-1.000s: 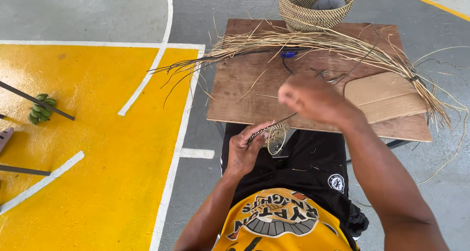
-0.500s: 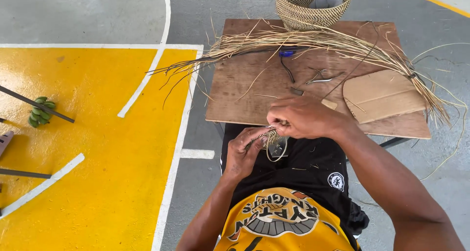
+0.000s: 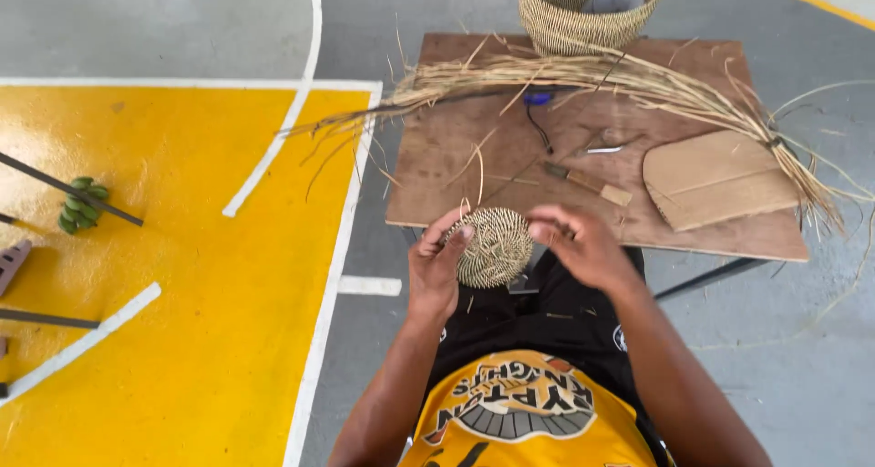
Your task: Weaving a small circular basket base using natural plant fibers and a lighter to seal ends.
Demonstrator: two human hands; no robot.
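Single head-worn view, steeply downward, close over lap and wooden board (image 3: 583, 184)

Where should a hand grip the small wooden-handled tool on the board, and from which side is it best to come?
Probably by the pale wooden handle, from the near edge of the board. The tool lies flat and slanted, its handle end pointing toward the person and the right hand; nothing covers it.

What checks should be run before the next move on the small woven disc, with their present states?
1. Left hand grips the woven disc: ok.
2. Right hand at the disc's edge: ok.
3. Strand held in the right fingers: cannot tell.
4. Straw bundle lies on the wooden board: ok.
5. Tools on the board lie apart from both hands: ok.
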